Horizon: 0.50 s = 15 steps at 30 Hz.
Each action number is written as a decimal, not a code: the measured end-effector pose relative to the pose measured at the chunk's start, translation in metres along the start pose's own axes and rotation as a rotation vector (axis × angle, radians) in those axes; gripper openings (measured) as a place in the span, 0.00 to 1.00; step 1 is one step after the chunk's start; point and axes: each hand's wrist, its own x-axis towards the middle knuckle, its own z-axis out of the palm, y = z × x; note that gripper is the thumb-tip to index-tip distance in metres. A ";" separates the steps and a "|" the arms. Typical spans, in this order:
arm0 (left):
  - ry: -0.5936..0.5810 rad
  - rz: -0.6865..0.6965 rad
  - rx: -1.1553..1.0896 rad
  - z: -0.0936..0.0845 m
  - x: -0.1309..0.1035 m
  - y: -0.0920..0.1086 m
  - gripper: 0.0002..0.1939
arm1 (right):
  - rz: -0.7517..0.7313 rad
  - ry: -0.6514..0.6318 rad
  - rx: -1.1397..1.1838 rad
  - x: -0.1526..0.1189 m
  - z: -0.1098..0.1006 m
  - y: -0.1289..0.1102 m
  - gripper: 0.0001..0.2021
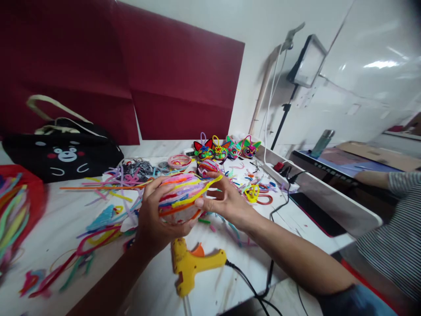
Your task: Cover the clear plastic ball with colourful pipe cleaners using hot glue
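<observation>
Above the white table, my left hand (152, 215) is wrapped round a ball (179, 215) covered with rows of coloured pipe cleaners; its lower part shows a pale bare surface. My right hand (232, 204) is at the ball's right side, thumb and fingers closed on the loose end of a yellow pipe cleaner (210, 183). That end sticks out past the ball's edge. A long orange pipe cleaner (101, 188) juts out leftward behind my left hand. Below the ball lies a yellow hot glue gun (197, 262) on its side, with its black cord running right.
Pipe cleaners and scraps (101, 239) litter the table (151, 289). Several finished animal-head ornaments (219, 151) stand at the back. A black bag (66, 153) and red bag (36, 202) are left; a phone (316, 213) lies right, near a person in a striped sleeve (403, 181).
</observation>
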 end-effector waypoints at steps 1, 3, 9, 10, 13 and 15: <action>0.007 0.002 0.002 0.001 0.000 0.000 0.39 | 0.031 -0.001 0.032 -0.001 0.003 -0.002 0.49; 0.007 0.006 0.007 0.002 0.000 0.000 0.40 | 0.063 -0.003 0.079 -0.002 0.007 -0.005 0.49; -0.029 0.022 0.030 0.000 0.000 -0.002 0.43 | 0.084 0.022 0.099 0.000 0.011 -0.003 0.43; -0.038 0.027 0.042 -0.001 0.001 -0.002 0.44 | 0.083 0.027 0.097 0.000 0.011 -0.002 0.43; -0.042 0.038 0.072 -0.002 0.002 0.000 0.44 | 0.085 0.041 0.088 0.001 0.012 0.000 0.41; -0.019 0.042 0.082 -0.002 0.003 0.002 0.43 | 0.072 0.062 0.075 0.001 0.013 0.001 0.39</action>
